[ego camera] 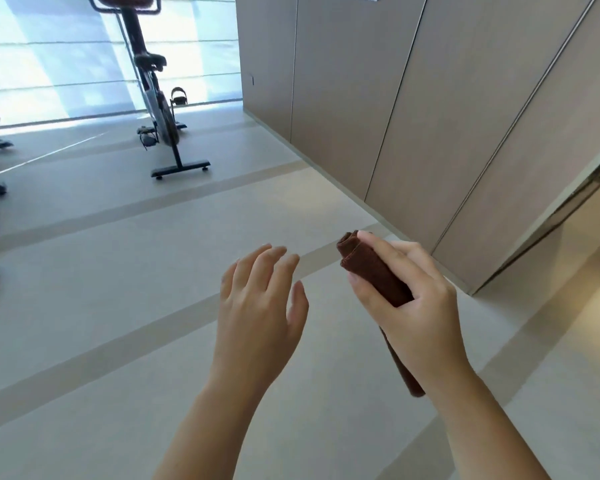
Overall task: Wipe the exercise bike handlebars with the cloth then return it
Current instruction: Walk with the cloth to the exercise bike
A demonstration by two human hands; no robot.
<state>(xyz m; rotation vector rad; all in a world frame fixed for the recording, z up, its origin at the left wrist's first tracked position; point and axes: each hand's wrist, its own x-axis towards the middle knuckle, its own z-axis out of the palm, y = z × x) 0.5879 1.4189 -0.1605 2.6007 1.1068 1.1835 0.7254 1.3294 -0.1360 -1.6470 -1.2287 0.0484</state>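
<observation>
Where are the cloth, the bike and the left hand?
cloth [369, 268]: head view, on the rolled part near its upper end.
bike [168, 124]: head view, on the flywheel.
left hand [260, 306]: head view, on the back of the hand.

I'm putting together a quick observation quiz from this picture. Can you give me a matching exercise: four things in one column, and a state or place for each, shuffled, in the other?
Column one
1. left hand
2. right hand
3. cloth
4. exercise bike

Column two
A. stands on the floor by the window
B. brown, folded into a roll
C. fingers relaxed, holds nothing
D. grips the cloth

Pairs: 1-C, 2-D, 3-B, 4-A
</observation>
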